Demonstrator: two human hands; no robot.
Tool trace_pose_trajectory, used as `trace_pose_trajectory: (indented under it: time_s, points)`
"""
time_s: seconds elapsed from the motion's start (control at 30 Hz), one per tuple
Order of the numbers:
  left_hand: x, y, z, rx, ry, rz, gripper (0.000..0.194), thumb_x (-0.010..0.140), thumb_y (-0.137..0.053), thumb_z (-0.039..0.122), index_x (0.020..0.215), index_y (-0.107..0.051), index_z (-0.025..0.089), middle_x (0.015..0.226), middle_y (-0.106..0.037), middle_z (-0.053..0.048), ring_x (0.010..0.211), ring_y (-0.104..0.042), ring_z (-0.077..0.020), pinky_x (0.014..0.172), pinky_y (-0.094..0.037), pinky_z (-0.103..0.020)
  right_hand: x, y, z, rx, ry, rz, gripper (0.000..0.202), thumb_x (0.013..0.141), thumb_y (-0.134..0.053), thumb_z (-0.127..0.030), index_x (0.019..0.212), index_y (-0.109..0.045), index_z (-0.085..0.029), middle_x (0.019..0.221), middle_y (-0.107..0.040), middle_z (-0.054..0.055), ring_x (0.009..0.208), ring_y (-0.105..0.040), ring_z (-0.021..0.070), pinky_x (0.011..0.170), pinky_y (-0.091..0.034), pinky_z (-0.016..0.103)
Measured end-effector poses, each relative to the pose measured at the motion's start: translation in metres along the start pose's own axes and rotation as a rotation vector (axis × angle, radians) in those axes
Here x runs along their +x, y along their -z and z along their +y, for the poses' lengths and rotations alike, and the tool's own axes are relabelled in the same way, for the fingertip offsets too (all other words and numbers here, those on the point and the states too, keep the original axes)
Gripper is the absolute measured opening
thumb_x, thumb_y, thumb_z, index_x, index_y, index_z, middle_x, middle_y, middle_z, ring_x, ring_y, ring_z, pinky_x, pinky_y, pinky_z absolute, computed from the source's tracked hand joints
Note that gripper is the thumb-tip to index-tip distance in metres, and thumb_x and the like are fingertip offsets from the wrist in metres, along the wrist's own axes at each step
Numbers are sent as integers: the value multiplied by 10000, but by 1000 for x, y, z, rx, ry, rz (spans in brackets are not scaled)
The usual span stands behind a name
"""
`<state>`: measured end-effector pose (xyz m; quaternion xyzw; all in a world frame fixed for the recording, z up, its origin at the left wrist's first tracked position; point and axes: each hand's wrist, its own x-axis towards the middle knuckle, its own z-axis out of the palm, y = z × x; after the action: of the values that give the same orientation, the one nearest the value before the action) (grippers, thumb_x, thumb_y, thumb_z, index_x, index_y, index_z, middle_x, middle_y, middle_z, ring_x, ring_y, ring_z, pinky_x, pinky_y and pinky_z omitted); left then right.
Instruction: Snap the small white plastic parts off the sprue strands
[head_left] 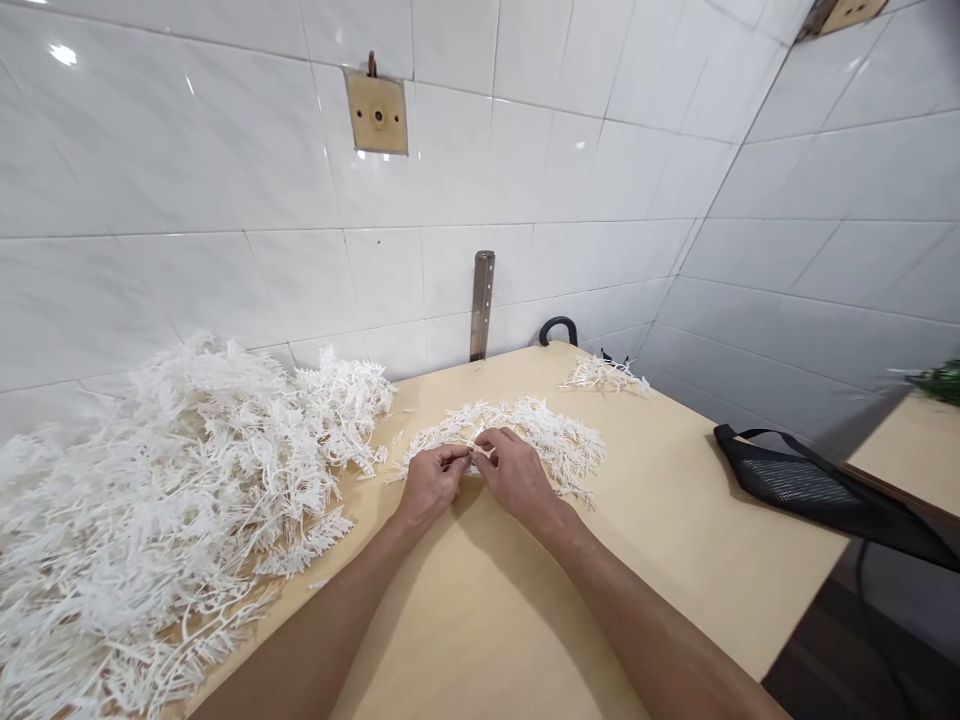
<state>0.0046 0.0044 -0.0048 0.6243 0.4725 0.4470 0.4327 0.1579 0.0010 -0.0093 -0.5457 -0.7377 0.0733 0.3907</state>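
My left hand (436, 480) and my right hand (516, 470) meet at the middle of the table, fingertips almost touching. Both are closed in a pinch at the near side of a bundle of white artificial foliage sprigs (566, 435). The sprigs fan out behind and to both sides of my hands. Between my fingertips, the pinched part is too small and too covered to make out clearly; it seems to belong to the stem end of the sprigs. A large heap of the same white foliage (195, 480) lies to the left of my left hand.
A smaller clump of white sprigs (606, 375) lies at the back right of the tan table (675, 520). A black mesh bag (810, 490) rests over the right edge. Behind stand a metal bracket (482, 305), a black curved handle (559, 328) and a tiled wall (480, 160).
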Motion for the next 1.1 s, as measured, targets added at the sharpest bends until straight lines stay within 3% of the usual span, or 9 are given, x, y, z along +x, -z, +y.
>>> trace_pose_trajectory:
  time_s: [0.17,0.33,0.6,0.83,1.1]
  points:
    - [2,4,3,-29,70,-26,246,766,-611,323,850,-754,142,517,-576,17,404,-425,-71,417,-338,-193,0,3,-3,-37,154,-44,204,933,-479,-148,972,-668,-211,935,-664,52,785,-628,148,707,-445,248]
    - [-1,9,14,-61,196,-26,310,758,-651,376,931,-733,132,433,-499,50,336,-357,-57,356,-267,-183,1,3,-3,45,128,-26,146,926,-509,-156,938,-649,-197,871,-685,36,752,-628,143,706,-450,246]
    - [-1,13,17,-177,235,-57,332,735,-696,429,864,-694,123,430,-501,46,342,-370,-49,349,-230,-170,1,3,1,118,133,-32,130,918,-485,-204,867,-605,-194,813,-658,36,715,-594,151,675,-434,264]
    - [4,13,10,-242,217,-97,326,773,-649,461,780,-640,135,760,-685,-38,385,-481,-41,335,-274,-180,0,2,1,192,3,-44,106,885,-491,-232,824,-569,-196,719,-619,13,630,-549,146,585,-416,261]
    - [3,17,14,-324,321,-234,415,766,-653,547,729,-600,137,734,-662,-36,389,-464,-33,328,-221,-179,-1,6,-4,237,109,-25,100,884,-495,-218,825,-573,-201,751,-617,25,675,-555,148,614,-438,263]
